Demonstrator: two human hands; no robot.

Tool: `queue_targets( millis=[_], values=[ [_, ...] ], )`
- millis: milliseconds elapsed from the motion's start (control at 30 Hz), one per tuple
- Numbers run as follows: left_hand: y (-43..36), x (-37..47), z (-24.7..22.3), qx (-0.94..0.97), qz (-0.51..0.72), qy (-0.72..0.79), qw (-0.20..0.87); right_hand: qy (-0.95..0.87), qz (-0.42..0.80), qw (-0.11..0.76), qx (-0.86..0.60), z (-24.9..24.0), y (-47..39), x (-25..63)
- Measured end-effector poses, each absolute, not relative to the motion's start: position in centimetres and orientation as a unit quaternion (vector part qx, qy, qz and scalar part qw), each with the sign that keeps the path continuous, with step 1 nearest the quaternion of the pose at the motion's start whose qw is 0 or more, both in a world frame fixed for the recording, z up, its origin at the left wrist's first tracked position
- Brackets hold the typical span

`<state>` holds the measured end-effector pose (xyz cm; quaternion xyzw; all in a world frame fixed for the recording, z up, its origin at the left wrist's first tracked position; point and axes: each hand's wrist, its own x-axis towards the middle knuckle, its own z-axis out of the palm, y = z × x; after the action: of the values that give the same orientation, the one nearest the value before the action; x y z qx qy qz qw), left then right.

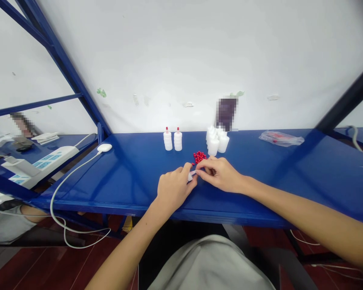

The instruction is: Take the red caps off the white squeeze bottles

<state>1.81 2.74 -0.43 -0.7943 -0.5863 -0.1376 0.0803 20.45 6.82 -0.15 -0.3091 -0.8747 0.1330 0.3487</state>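
Note:
My left hand (174,186) is closed around a small white squeeze bottle (192,175), whose pointed nozzle shows while most of its body is hidden by the fingers. At the tip of that nozzle, my right hand (219,173) pinches thumb and forefinger together; whatever is between them is too small to make out. Just beyond both hands lies a loose pile of small red caps (200,156). Behind my right hand stands a group of white bottles (213,146) with no red on their nozzles. Further left are two rows of white bottles (168,141) with red caps on top.
A clear plastic bag (281,138) with something red inside lies on the right of the blue table (133,177). At the left edge sits a white plug (104,148) on a cable. A power strip (45,163) and blue frame posts stand beyond it. A person's arm (33,212) shows at far left.

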Motion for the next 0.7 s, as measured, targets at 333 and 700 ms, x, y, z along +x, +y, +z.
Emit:
queue_targets(
  millis=[333,700],
  values=[
    [3.0,1.5,-0.4,-0.802,-0.120,-0.580,0.078,-0.762,-0.108,0.375,-0.517,3.9,10.2,26.2],
    [8.2,1.2,0.9,-0.846,-0.098,-0.525,-0.004,-0.762,-0.032,0.064,-0.644,3.4,11.4,27.1]
  ],
)
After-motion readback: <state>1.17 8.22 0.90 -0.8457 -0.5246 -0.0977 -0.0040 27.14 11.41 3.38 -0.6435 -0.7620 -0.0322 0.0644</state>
